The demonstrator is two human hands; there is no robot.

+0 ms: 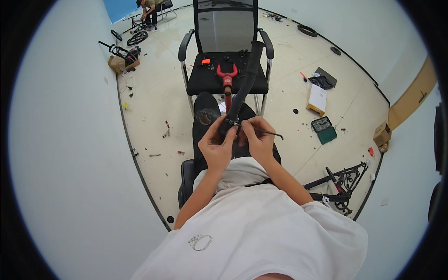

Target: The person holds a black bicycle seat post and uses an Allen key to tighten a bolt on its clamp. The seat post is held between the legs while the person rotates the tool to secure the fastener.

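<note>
A long black curved bicycle part [246, 79] rises from my lap toward the chair ahead. My left hand [215, 142] grips its lower end, where a small metal clamp sits. My right hand [258, 138] pinches a thin black hex key [267, 133] whose short end points into that clamp. Both hands touch at the part's lower end, above my black-trousered knees.
A black mesh office chair [227, 70] ahead carries a red fork piece [227, 77] and small parts. A green parts box [323, 129], white carton [318, 98], black bike frame [339, 184] and cardboard boxes lie right. Another person crouches by wheels [137, 37] far back.
</note>
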